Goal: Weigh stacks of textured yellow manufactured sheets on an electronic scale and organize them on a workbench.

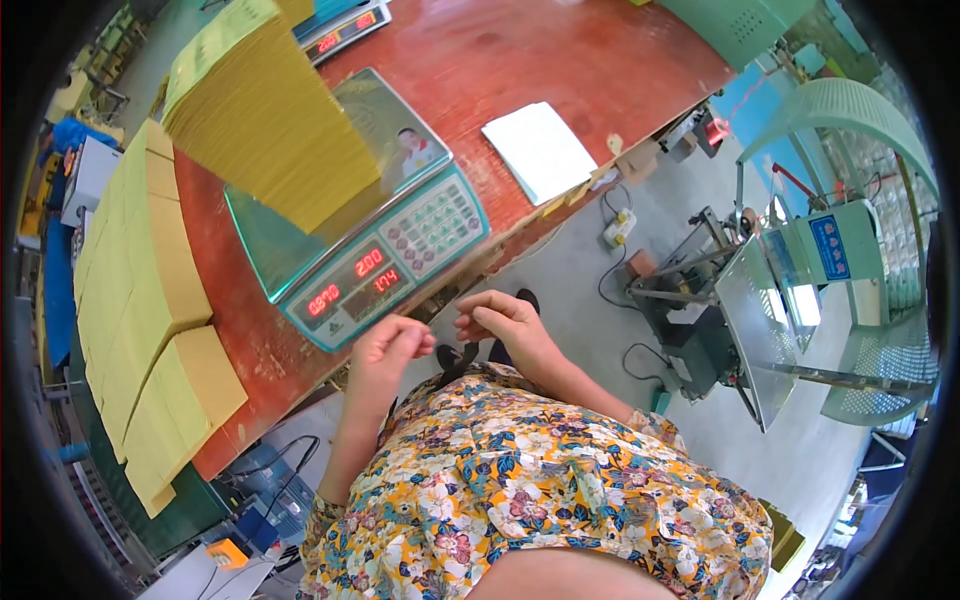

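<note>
In front of my body, at the table's near edge, both hands hang close together in the air. My left hand (391, 345) has its fingers curled in toward the thumb, and nothing shows in it. My right hand (503, 322) is loosely bent with a gap between thumb and fingers; it holds nothing that I can see. Just beyond them sits a teal digital scale (455, 212) with lit red digits and a keypad. A tall, leaning stack of yellow sheets (275, 130) stands on its glossy pan. Neither hand touches the scale or the stack.
White sheets (540, 152) lie on the red table (480, 60), right of the scale. More yellow stacks (150, 290) line its left side. A second scale (345, 30) is at the back. Rightward stand a metal-plated machine (755, 330) and a green chair (880, 370); cables cross the floor.
</note>
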The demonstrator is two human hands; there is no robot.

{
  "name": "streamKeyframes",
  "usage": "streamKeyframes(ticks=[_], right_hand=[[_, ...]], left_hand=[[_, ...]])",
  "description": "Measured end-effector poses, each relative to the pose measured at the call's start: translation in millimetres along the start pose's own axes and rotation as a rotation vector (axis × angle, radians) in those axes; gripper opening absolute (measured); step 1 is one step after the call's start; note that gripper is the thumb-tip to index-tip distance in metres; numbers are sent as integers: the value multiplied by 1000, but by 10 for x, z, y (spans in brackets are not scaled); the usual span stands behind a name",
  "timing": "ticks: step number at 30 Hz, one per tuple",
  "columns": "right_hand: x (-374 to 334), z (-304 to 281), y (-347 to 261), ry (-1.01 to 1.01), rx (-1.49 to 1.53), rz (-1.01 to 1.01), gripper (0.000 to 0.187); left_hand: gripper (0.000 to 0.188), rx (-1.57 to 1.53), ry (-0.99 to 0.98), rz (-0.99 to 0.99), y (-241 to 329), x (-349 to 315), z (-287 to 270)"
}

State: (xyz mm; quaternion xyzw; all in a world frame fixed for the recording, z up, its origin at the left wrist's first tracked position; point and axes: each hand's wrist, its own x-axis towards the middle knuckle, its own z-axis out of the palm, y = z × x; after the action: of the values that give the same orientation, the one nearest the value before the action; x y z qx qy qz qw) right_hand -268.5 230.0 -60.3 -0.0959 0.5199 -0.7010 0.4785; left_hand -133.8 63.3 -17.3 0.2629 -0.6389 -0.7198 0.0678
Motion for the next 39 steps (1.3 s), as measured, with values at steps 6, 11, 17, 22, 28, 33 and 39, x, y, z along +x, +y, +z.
streamKeyframes(ticks=[6,11,17,22,28,33,39], right_hand=[[-29,-614,-225,91,-14,13,24],[127,-1277,-534,125,-14,39,23],[705,-1461,-1105,-18,-401,-262,19],[1131,-1082,-1505,106,-380,-394,18],[921,-630,-987,332,-295,-293,16],[679,-137,-499,423,-173,-236,13],[329,176,-102,571,-123,-245,14]], left_hand=[[12,266,-256,123,471,619,685],[21,70,-227,204,846,704,656],[40,-527,145,592,1093,270,-5],[31,-630,562,681,919,-48,-752],[18,-466,830,557,905,623,-2038],[22,61,763,367,970,1727,-2819],[48,893,796,518,953,3155,-3312]])
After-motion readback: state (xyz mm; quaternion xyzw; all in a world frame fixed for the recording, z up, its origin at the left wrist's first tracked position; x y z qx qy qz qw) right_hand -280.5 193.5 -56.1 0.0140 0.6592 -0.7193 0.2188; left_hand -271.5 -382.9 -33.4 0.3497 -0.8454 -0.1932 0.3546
